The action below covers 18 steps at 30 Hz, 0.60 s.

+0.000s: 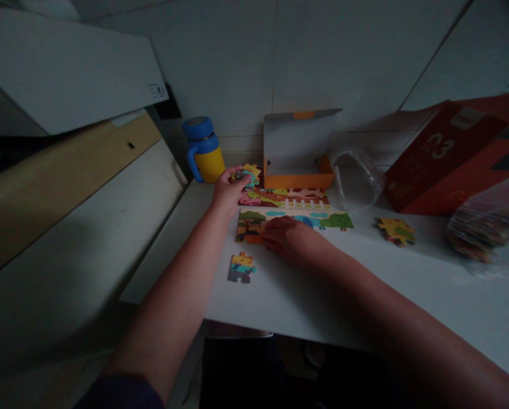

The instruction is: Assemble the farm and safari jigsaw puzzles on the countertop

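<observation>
My left hand [229, 190] is closed on a few colourful puzzle pieces [249, 173], held just above the far left end of a partly built jigsaw [297, 209]. My right hand [291, 237] lies on the table with its fingers pressed on the lower left part of the jigsaw, near an orange piece. A loose joined piece [241, 267] lies on the white table [365, 284] in front of the jigsaw, between my two forearms. Another loose cluster of pieces [396, 230] lies to the right.
An open orange and grey box [297, 149] stands behind the jigsaw. A yellow cup with a blue lid [204, 150] is at the back left, a clear plastic bag [357, 177] and a red carton [446, 159] at the back right. A blurred bag of pieces [488, 224] sits far right.
</observation>
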{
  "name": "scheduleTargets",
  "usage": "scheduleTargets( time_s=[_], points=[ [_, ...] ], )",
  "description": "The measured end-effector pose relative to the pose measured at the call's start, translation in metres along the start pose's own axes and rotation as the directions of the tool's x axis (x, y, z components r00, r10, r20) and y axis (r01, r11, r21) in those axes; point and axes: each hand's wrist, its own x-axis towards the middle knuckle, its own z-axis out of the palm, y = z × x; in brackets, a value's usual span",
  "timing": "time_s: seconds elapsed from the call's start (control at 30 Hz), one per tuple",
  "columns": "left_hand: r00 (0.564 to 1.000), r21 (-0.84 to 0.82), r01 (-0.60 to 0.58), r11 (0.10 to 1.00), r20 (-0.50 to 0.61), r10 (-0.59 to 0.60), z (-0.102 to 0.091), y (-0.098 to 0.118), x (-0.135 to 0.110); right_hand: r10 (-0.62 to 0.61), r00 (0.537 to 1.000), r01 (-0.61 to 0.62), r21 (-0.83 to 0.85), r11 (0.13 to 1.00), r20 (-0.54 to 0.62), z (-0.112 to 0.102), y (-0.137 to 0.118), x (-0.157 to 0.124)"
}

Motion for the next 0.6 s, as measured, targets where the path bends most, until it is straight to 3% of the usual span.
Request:
scheduleTargets(
  time_s=[0.17,0.4,0.5,0.6],
  points=[
    [1.000,-0.017,-0.009,1.000,0.012,0.009,0.001,0.001,-0.002,0.040,0.999,-0.041,-0.047,0.998,-0.029,0.008,-0.006,-0.001],
    [1.000,-0.009,-0.015,1.000,0.012,0.015,0.001,0.006,-0.003,-0.043,0.999,0.043,-0.052,0.998,0.010,0.026,-0.023,0.003],
    [1.000,-0.010,-0.011,1.000,0.010,0.012,0.001,0.006,-0.001,-0.025,0.999,0.030,-0.111,0.993,0.043,0.015,-0.026,0.005],
    [1.000,-0.009,-0.014,1.000,0.009,0.014,0.000,0.005,0.001,0.074,0.996,-0.063,-0.184,0.981,0.050,-0.013,-0.020,0.003]
  ],
)
